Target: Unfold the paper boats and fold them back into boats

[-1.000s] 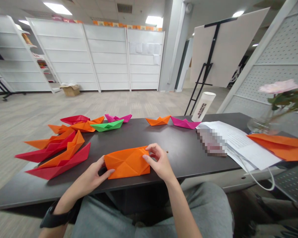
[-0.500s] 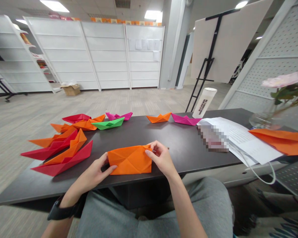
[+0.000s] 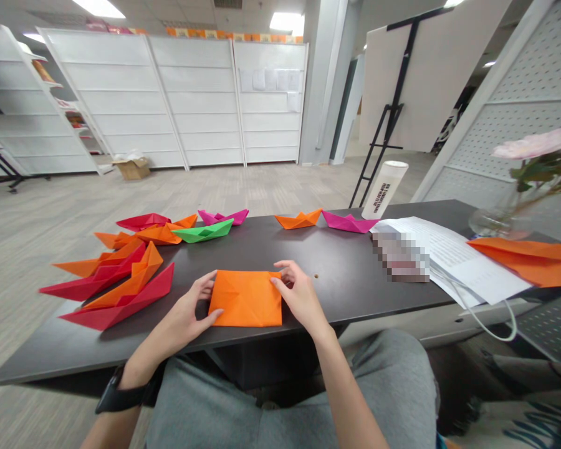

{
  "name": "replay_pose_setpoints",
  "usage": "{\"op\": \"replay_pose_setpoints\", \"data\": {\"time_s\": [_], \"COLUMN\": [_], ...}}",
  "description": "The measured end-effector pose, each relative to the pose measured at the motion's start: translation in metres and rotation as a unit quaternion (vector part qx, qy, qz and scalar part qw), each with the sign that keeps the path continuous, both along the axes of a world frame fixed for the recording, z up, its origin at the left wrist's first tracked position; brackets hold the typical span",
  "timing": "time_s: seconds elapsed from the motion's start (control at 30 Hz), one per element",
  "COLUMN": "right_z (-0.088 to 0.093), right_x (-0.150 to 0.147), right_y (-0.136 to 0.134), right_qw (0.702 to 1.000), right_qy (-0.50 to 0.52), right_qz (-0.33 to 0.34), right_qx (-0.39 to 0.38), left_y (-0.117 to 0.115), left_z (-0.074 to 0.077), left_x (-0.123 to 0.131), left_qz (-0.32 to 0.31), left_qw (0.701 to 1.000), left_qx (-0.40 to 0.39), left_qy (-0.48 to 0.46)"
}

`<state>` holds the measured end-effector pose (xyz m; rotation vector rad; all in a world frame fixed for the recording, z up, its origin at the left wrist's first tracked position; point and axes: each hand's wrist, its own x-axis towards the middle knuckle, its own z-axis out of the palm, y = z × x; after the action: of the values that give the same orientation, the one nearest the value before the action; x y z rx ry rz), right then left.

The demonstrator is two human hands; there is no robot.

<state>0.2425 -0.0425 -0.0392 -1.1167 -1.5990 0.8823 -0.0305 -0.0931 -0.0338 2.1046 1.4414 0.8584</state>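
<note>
A folded orange paper sheet (image 3: 245,299) lies flat on the dark table (image 3: 346,274), with creases showing on its surface. My left hand (image 3: 182,312) grips its left edge, thumb and fingers on the paper. My right hand (image 3: 299,296) holds its right edge, fingertips resting on top. Beyond the hands stand a green paper boat (image 3: 204,231), a magenta paper boat (image 3: 347,222) and a small orange paper boat (image 3: 299,219). Large red and orange paper boats (image 3: 116,293) lie to the left.
More paper boats crowd the far left of the table. On the right are printed papers (image 3: 453,255), a pixelated patch (image 3: 399,257), a white tube (image 3: 383,190), a glass vase with pink flowers (image 3: 495,221) and a folded orange sheet (image 3: 528,262).
The orange sheet now looks narrower and squarer, its left edge further right. My hands have moved closer together. The view has shifted slightly.
</note>
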Motion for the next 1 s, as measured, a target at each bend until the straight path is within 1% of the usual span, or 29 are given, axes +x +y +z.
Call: {"op": "replay_pose_setpoints", "data": {"time_s": [0.1, 0.17, 0.23, 0.27, 0.33, 0.4, 0.47, 0.53, 0.6, 0.63, 0.7, 0.77, 0.83, 0.9, 0.93, 0.97, 1.0], "right_z": [0.007, 0.011, 0.012, 0.011, 0.009, 0.005, 0.003, 0.001, 0.0, 0.0, 0.0, 0.003, 0.008, 0.015, 0.018, 0.02, 0.022], "right_x": [0.0, 0.001, 0.001, 0.001, 0.0, -0.002, -0.003, -0.004, -0.005, -0.005, -0.005, -0.006, -0.009, -0.013, -0.015, -0.018, -0.022], "right_y": [-0.006, -0.009, -0.011, -0.01, -0.009, -0.008, -0.007, -0.008, -0.008, -0.007, -0.007, -0.009, -0.015, -0.027, -0.035, -0.043, -0.051], "right_qw": [0.999, 0.995, 0.99, 0.989, 0.986, 0.977, 0.963, 0.951, 0.94, 0.936, 0.932, 0.934, 0.936, 0.933, 0.931, 0.93, 0.928], "right_qy": [-0.024, -0.059, -0.097, -0.113, -0.151, -0.203, -0.253, -0.283, -0.304, -0.315, -0.33, -0.332, -0.33, -0.334, -0.337, -0.336, -0.331], "right_qz": [0.032, 0.065, 0.081, 0.076, 0.048, 0.017, 0.005, 0.011, 0.025, 0.031, 0.037, 0.028, 0.005, -0.006, 0.005, 0.03, 0.071], "right_qx": [0.022, 0.044, 0.056, 0.057, 0.058, 0.068, 0.09, 0.123, 0.151, 0.157, 0.148, 0.128, 0.122, 0.131, 0.139, 0.147, 0.154], "left_y": [0.0, 0.0, 0.0, 0.0, 0.0, -0.001, -0.005, -0.011, -0.019, -0.023, -0.029, -0.032, -0.032, -0.031, -0.031, -0.031, -0.031], "left_z": [0.003, 0.004, 0.004, 0.003, 0.003, 0.003, 0.004, 0.005, 0.005, 0.005, 0.003, 0.0, -0.004, -0.006, -0.007, -0.007, -0.007], "left_x": [0.004, 0.005, 0.005, 0.005, 0.005, 0.006, 0.011, 0.019, 0.029, 0.034, 0.043, 0.048, 0.049, 0.048, 0.048, 0.048, 0.049], "left_qz": [0.005, -0.012, -0.048, -0.064, -0.08, -0.077, -0.068, -0.053, -0.064, -0.083, -0.112, -0.113, -0.104, -0.098, -0.097, -0.097, -0.1], "left_qw": [0.994, 0.987, 0.981, 0.979, 0.976, 0.973, 0.97, 0.967, 0.962, 0.957, 0.944, 0.935, 0.93, 0.926, 0.924, 0.923, 0.922], "left_qx": [0.083, 0.111, 0.106, 0.094, 0.068, 0.058, 0.07, 0.093, 0.11, 0.112, 0.118, 0.127, 0.139, 0.155, 0.164, 0.172, 0.178], "left_qy": [0.065, 0.113, 0.154, 0.168, 0.19, 0.209, 0.224, 0.23, 0.242, 0.256, 0.287, 0.311, 0.323, 0.329, 0.33, 0.33, 0.33]}}
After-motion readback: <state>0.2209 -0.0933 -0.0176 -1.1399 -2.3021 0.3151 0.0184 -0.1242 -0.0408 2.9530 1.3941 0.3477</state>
